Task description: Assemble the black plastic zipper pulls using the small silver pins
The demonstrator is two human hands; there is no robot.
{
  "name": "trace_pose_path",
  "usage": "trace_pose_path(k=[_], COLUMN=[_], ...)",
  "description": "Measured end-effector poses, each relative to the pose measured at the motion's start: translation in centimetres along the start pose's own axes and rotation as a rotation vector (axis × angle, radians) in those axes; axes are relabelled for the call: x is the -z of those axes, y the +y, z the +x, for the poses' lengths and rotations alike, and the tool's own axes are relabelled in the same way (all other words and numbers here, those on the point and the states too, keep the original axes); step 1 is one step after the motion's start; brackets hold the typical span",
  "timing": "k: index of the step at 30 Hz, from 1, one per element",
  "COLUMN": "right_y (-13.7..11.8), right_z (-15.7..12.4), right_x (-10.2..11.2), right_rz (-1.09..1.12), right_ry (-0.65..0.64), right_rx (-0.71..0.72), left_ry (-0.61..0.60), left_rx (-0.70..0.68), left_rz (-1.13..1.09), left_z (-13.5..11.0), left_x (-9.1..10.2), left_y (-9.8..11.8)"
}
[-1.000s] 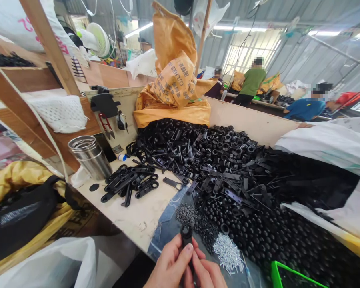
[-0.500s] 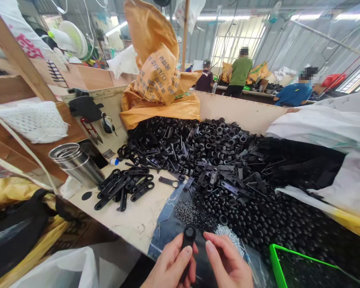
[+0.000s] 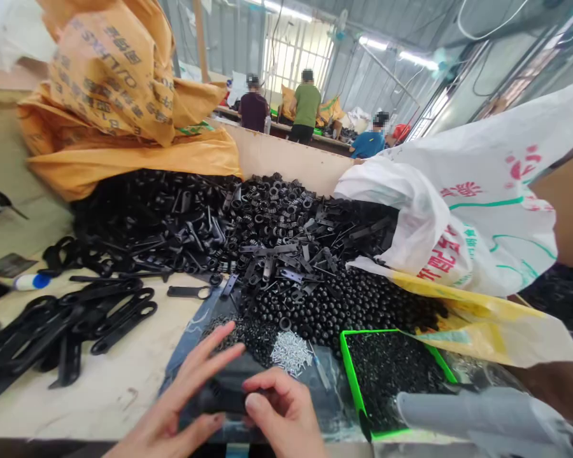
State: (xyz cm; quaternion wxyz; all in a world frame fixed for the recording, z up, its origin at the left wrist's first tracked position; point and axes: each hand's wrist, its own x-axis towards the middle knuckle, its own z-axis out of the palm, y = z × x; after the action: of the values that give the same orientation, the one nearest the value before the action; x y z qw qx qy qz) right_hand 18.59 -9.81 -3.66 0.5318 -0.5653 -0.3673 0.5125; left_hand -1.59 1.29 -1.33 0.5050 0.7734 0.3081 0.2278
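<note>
Left hand: our left hand (image 3: pixel 174 401) has its fingers spread wide and nothing gripped; we can't tell if the thumb brushes the part or just sits next to it.
Right hand: our right hand (image 3: pixel 286 413) is pinching the end of the black part between thumb and fingers.
Black part (image 3: pixel 226 397): it's between our two hands, low over the dark sheet (image 3: pixel 327 369), kinda blurry so we can't make out the details.
Silvery pile (image 3: pixel 291 353): little bright pieces heaped on the sheet, just past our right hand.
Green tray (image 3: pixel 351 375): off to our right, loaded with tiny black bits.
Black balls (image 3: pixel 291 305): a big spread of them behind the silvery pile.
Long black pieces (image 3: pixel 119 312): a messy stack on the pale surface (image 3: pixel 138 375), over on our left.
Sacks: orange sack (image 3: pixel 119 83) at the back left, white sack (image 3: pixel 496 191) on the right.
</note>
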Motion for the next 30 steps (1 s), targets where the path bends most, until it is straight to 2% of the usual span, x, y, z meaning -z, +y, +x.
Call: trace_pose_path(k=[1, 4, 6, 7, 10, 13, 15, 18, 21, 25, 27, 30], right_y=[-0.2, -0.5, -0.5, -0.6, -1.0, -1.7, -2.0, -2.0, -1.9, -1.8, -1.8, -2.0], right_z=[0.2, 0.8, 1.1, 1.1, 0.2, -1.7, -3.0, -4.2, -4.2, -3.7, -3.7, -3.7], right_x=[0.6, 1.5, 1.4, 1.5, 3.1, 7.1, 10.0, 12.4, 12.3, 11.1, 10.7, 10.2], right_rz=[-0.207, -0.77, -1.002, -1.066, -1.135, -1.294, -1.43, -1.546, -1.567, -1.528, -1.494, -1.454], right_ry=[0.045, 0.124, 0.181, 0.21, 0.26, 0.305, 0.32, 0.322, 0.337, 0.355, 0.355, 0.347], right_rx=[0.146, 0.569, 0.735, 0.76, 0.699, 0.637, 0.644, 0.644, 0.638, 0.656, 0.649, 0.623], left_ry=[0.033, 0.23, 0.334, 0.352, 0.273, 0.169, 0.136, 0.041, -0.041, -0.141, -0.19, -0.244], left_rx=[-0.024, -0.097, -0.109, -0.111, -0.187, -0.294, -0.309, -0.36, -0.483, -0.598, -0.642, -0.697], left_rz=[0.033, 0.103, 0.17, 0.202, 0.244, 0.329, 0.397, 0.553, 0.682, 0.771, 0.808, 0.839], left_z=[0.1, 0.0, 0.1, 0.3, 2.1, 5.4, 8.1, 11.8, 14.5, 16.4, 16.8, 16.8], left_x=[0.4, 0.8, 0.0, -0.7, -3.2, -5.1, -6.0, -8.0, -10.6, -13.2, -13.5, -12.8], left_y=[-0.8, -2.3, -2.2, -1.9, 0.2, 2.5, 3.8, 5.4, 6.4, 6.4, 6.3, 6.7])
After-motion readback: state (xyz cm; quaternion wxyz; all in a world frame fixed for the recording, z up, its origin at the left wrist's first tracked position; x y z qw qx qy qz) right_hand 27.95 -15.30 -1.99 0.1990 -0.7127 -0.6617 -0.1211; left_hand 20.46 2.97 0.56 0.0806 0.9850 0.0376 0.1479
